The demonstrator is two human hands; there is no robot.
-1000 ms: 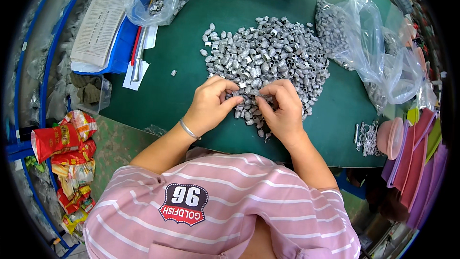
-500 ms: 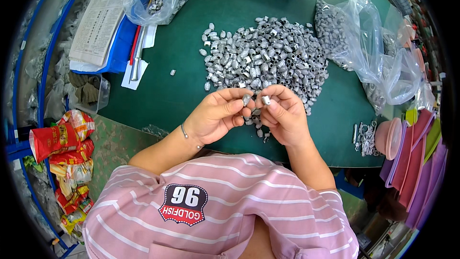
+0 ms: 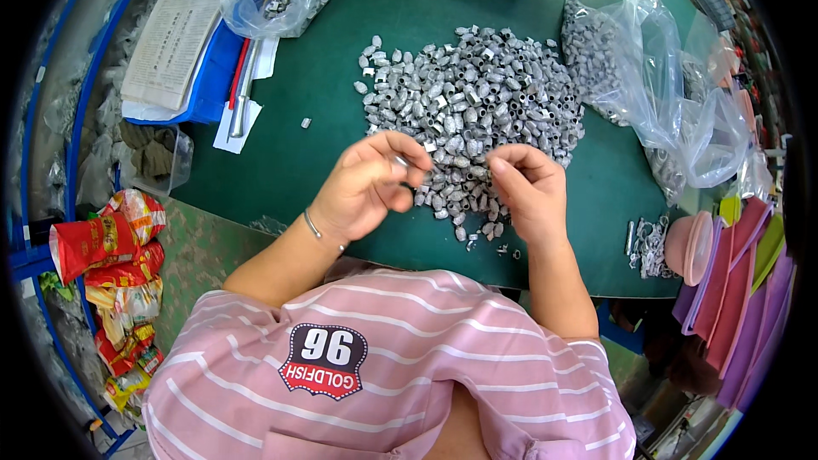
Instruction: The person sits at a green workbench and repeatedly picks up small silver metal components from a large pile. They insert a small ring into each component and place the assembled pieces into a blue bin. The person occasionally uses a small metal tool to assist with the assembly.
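A heap of small grey barrel-shaped metal pieces (image 3: pixel 477 89) lies on the green table in front of my hands. My left hand (image 3: pixel 362 187) is at the heap's near left edge, fingers curled and somewhat blurred. A shiny bit of a metal piece (image 3: pixel 400 160) shows between its thumb and forefinger. Over the right side of the heap, my right hand (image 3: pixel 535 192) has thumb and forefinger pinched together; what is in them, if anything, is hidden. Between my wrists, a few tiny metal bits (image 3: pixel 503 250) lie close to the table's near edge.
Clear plastic bags (image 3: pixel 660 77) of similar pieces stand on the right. A blue tray (image 3: pixel 223 77) with papers sits at the left, beside a metal rod (image 3: pixel 243 89). One stray piece (image 3: pixel 306 123) lies left of the heap. Metal clasps (image 3: pixel 652 247) and pink bowls (image 3: pixel 694 247) are at right.
My hands have drawn apart, the left moving left and up, the right moving right. The piece seen at the right fingertips no longer shows. Small bits now show by the near edge.
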